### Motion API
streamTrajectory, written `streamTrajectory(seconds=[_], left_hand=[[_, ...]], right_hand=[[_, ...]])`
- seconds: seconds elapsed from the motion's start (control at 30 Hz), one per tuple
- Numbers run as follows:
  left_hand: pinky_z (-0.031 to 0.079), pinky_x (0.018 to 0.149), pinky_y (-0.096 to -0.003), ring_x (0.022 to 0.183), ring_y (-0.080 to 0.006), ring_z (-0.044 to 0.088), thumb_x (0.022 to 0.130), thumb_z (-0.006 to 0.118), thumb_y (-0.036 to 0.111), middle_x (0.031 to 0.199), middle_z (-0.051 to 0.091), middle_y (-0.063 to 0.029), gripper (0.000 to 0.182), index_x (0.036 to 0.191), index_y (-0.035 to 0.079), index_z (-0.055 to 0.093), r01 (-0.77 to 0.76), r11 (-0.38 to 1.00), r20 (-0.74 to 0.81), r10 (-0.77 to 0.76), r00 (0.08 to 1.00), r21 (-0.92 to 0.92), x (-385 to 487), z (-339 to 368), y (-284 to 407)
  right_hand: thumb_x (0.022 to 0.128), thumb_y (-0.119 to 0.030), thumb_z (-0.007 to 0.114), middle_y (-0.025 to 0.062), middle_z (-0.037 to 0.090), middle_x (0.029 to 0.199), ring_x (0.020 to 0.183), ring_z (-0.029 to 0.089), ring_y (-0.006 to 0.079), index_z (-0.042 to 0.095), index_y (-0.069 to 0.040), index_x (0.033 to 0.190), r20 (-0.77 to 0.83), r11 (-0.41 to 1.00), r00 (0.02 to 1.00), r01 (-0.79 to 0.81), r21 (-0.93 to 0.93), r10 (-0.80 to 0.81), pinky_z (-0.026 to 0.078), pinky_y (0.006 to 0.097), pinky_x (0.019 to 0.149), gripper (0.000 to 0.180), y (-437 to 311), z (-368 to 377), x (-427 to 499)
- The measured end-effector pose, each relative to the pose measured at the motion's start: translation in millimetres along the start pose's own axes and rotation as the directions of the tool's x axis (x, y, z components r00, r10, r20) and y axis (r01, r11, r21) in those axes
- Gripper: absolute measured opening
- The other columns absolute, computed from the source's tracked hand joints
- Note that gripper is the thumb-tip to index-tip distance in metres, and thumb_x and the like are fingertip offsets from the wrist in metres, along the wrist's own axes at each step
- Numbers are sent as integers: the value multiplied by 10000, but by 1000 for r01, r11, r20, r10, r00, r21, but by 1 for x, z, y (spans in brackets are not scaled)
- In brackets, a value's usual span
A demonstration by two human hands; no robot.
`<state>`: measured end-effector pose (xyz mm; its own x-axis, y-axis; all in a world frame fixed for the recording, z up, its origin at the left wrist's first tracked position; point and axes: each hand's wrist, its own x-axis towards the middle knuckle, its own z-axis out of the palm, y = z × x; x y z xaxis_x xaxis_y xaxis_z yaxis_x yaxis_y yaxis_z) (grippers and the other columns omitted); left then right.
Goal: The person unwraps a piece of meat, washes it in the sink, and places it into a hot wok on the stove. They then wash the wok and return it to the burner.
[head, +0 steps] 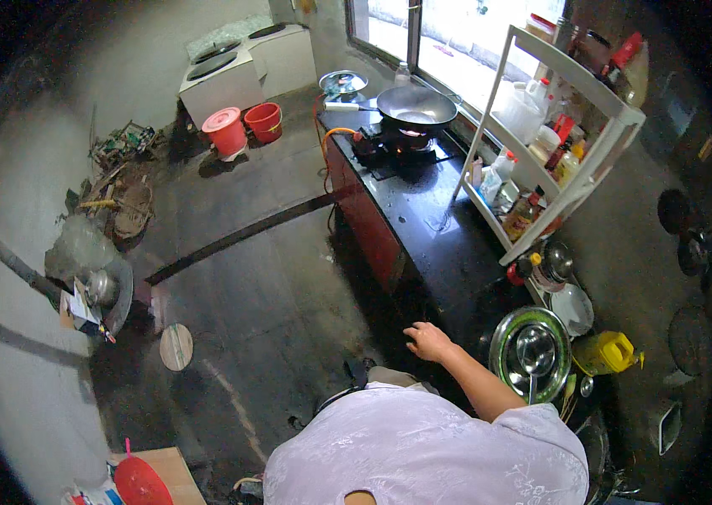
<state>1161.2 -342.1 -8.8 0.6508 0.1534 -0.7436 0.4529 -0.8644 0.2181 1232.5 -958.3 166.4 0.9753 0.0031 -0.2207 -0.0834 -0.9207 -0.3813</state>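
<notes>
My right hand [430, 341] hangs beside the near end of the black countertop [431, 246], its fingers loosely bent and apart, with nothing visible in it. My left hand is out of view. On the right, a metal ladle [536, 350] lies in a shiny metal basin [498, 353]. Towards the far end of the counter, a wok [418, 106] with a pale handle sits on a gas stove [387, 148], where a glow shows under it. Behind the wok's handle rests a metal lid [343, 82].
A white rack [488, 218] of bottles and jars stands by the window. Near the basin are a white bowl [572, 309] and a yellow plastic jug [608, 352]. Red buckets [226, 131], a round wooden stool [176, 347] and firewood [135, 208] are on the floor. An orange hose [325, 148] runs down from the stove.
</notes>
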Motion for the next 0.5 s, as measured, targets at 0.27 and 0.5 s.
streamTrajectory(seconds=[0.27,0.5], left_hand=[[485,758,-403,891,-299,624,712,652,404,969,644,-202,478,983,11,648,-41,980,-91,24,996,-193,83,-121,140],[486,736,-410,859,-289,631,714,663,365,943,650,-195,444,977,8,645,-42,999,16,42,999,17,164,-163,195]], right_hand=[[830,-323,596,178,596,1075,1028,541,360,589,-73,1126,134,906,982,64,418,-132,435,425,890,388,-22,-62,189],[826,-234,618,171,603,1077,1061,535,327,615,-24,1067,-180,951,984,52,306,4,413,399,931,319,-12,-88,275]])
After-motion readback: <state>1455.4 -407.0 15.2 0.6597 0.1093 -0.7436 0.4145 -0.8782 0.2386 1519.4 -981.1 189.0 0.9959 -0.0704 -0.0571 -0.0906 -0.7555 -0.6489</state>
